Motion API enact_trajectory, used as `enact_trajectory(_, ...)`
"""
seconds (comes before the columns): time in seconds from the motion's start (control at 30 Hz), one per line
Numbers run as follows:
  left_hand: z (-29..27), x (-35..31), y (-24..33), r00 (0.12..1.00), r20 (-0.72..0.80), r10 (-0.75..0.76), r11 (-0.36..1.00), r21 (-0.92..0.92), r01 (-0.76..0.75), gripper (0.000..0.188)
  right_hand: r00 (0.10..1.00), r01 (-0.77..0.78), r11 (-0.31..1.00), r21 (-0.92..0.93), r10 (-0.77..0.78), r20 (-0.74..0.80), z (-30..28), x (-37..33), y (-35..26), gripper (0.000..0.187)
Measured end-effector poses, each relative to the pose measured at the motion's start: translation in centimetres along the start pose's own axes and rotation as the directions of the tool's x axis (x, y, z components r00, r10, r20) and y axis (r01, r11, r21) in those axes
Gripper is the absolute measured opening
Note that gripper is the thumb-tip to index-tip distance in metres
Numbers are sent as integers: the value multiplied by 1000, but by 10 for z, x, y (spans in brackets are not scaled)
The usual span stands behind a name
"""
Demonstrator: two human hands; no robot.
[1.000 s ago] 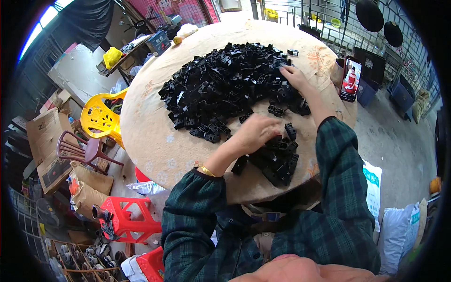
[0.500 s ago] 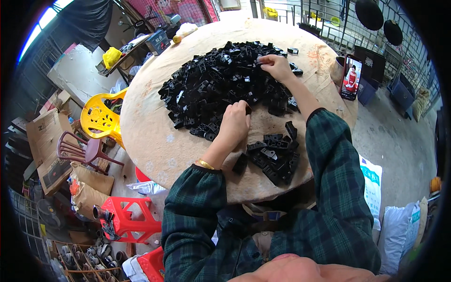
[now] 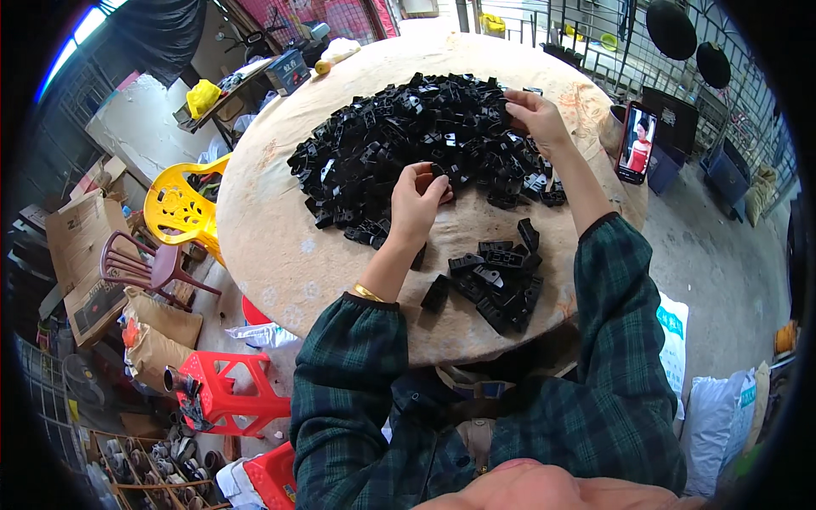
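A wide heap of small black plastic parts (image 3: 374,144) covers the far middle of the round table. My left hand (image 3: 415,204) is at the heap's near edge, with thumb and fingers closed on a black plastic part (image 3: 439,172). At the far right side of the heap is my right hand (image 3: 541,121). Its fingers are bent together against the black parts, and what they hold, if anything, is hidden. A smaller pile of similar black parts (image 3: 501,293) lies close to me, right of my left forearm.
A patterned beige cloth covers the table (image 3: 272,238). A phone (image 3: 636,143) stands upright at its right edge. To the left are a yellow chair (image 3: 174,204), a brown chair (image 3: 157,263) and a red stool (image 3: 225,387). White sacks (image 3: 718,421) stand at the lower right.
My right hand has moved right along the heap. My left hand has turned and lifted slightly, so the black part between its fingers shows more. Some parts at the heap's right side have shifted.
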State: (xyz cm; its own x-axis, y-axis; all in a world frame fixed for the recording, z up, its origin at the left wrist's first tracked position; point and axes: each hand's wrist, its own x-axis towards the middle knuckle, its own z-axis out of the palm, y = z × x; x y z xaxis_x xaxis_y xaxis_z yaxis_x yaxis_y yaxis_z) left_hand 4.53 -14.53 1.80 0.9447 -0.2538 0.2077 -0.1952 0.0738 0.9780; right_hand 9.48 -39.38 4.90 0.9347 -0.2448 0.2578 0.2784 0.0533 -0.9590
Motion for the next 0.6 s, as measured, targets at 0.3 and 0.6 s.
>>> enact_trajectory(0.3, 0, 3, -1, 965, 216, -146, 817, -524, 241, 25, 896, 437, 310, -844, -232, 379, -18, 15, 36, 29)
enact_trajectory(0.6, -1, 4, -2, 957, 269, -111, 824, -513, 240, 21, 953, 295, 342, -892, -173, 249, 1, 0, 19, 12)
